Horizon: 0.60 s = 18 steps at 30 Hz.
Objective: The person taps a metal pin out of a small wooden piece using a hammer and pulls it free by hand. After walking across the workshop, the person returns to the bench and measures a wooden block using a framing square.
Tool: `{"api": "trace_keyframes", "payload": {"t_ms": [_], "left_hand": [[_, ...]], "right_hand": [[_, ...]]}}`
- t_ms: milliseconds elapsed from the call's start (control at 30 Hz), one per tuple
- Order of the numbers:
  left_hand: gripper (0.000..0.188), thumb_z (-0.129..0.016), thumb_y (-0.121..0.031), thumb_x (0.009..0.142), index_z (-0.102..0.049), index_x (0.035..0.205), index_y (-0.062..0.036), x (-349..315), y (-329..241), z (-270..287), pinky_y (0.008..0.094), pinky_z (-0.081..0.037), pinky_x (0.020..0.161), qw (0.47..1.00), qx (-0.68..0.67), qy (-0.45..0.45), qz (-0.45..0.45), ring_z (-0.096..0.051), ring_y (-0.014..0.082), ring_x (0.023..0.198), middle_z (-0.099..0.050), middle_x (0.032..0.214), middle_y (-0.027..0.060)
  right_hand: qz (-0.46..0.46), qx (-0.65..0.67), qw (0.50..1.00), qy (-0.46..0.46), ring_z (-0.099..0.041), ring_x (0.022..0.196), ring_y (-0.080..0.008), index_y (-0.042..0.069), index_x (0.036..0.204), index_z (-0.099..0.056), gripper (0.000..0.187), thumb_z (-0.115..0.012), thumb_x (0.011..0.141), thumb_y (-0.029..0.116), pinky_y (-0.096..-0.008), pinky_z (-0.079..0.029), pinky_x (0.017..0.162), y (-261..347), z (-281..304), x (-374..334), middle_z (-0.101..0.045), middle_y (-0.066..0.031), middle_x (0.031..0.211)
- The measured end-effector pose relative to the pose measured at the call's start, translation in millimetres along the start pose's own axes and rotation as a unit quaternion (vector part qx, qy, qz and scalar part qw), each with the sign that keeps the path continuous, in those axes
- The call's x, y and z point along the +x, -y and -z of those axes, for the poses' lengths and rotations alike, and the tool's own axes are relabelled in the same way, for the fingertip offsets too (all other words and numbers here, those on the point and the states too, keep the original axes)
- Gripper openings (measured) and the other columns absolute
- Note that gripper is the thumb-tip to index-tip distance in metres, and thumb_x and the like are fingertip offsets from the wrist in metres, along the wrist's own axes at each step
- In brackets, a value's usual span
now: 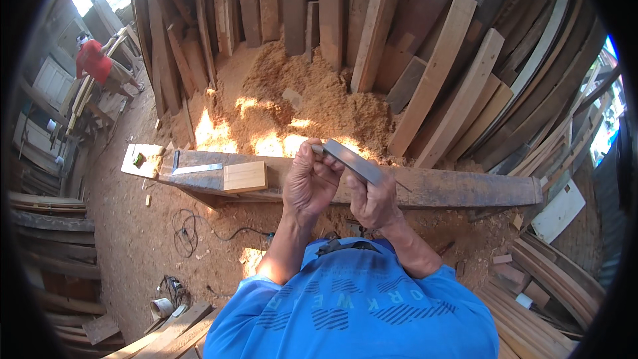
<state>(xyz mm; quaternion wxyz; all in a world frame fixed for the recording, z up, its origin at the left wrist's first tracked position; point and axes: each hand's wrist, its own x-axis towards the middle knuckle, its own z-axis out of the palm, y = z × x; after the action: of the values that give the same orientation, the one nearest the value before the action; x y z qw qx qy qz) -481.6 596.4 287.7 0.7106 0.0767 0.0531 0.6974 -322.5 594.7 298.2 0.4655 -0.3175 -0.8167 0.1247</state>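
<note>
Both my hands are raised over a long wooden beam, holding a flat grey rectangular block (353,161) tilted down to the right. The fingers of my right hand (375,203) are wrapped round its lower end, and a thin dark tip pokes out beside them. At the upper end, the closed fingertips of my left hand (312,183) pinch a small pale stub (318,149); whether it joins the block is unclear. On the beam, left of my hands, lie a light wood block (245,176) and a try square (198,168) with a metal blade.
The beam (465,188) runs across in front of me, with a small green item (137,159) at its left end. Sawdust (299,103) is heaped behind it, below upright planks (435,70). A black cable (188,233) crosses the floor. A person in red (95,61) stands far left.
</note>
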Motion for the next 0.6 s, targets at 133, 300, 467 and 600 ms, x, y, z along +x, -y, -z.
{"api": "trace_keyframes", "payload": {"t_ms": [133, 300, 467, 600], "left_hand": [[0.02, -0.063, -0.025, 0.095, -0.066, 0.105, -0.0084, 9, -3, 12, 0.0318, -0.043, 0.078, 1.0, -0.005, 0.008, -0.017, -0.052, 0.0147, 0.08, -0.064, 0.085, -0.0009], [0.018, -0.065, -0.025, 0.094, -0.065, 0.104, -0.0094, 2, -1, 14, 0.0317, -0.046, 0.078, 0.999, 0.014, -0.028, -0.016, -0.056, 0.014, 0.08, -0.064, 0.083, 0.0006], [0.017, -0.064, -0.026, 0.094, -0.064, 0.101, -0.0101, -6, -1, 51, 0.0329, -0.045, 0.077, 0.998, 0.061, -0.022, -0.015, -0.058, 0.017, 0.082, -0.066, 0.086, 0.0015], [0.015, -0.064, -0.023, 0.094, -0.063, 0.103, -0.0116, -33, 4, 94, 0.0357, -0.051, 0.077, 0.993, 0.064, -0.093, 0.036, -0.064, 0.0196, 0.087, -0.067, 0.09, 0.0032]], "right_hand": [[-0.016, 0.073, 0.994, -0.081, -0.061, 0.069, -0.0294, -0.003, 0.107, -0.06, 0.02, -0.053, 0.097, 0.013, -0.0402, -0.05, 0.062, 0, -6, -9, -0.059, -0.0124, 0.079], [-0.007, 0.034, 0.998, -0.058, -0.06, 0.064, -0.0301, -0.002, 0.101, -0.061, 0.02, -0.052, 0.098, 0.016, -0.0392, -0.048, 0.059, -13, -20, -12, -0.059, -0.013, 0.074], [-0.196, 0.076, 0.978, 0.015, -0.06, 0.067, -0.0381, -0.001, 0.101, -0.06, 0.026, -0.051, 0.1, 0.023, -0.045, -0.045, 0.058, -53, -36, -39, -0.061, -0.0198, 0.078], [-0.316, -0.084, 0.931, 0.161, -0.063, 0.09, -0.043, 0.0, 0.111, -0.06, 0.029, -0.054, 0.094, 0.023, -0.0531, -0.047, 0.077, -96, -64, -68, -0.065, -0.0248, 0.096]]}}
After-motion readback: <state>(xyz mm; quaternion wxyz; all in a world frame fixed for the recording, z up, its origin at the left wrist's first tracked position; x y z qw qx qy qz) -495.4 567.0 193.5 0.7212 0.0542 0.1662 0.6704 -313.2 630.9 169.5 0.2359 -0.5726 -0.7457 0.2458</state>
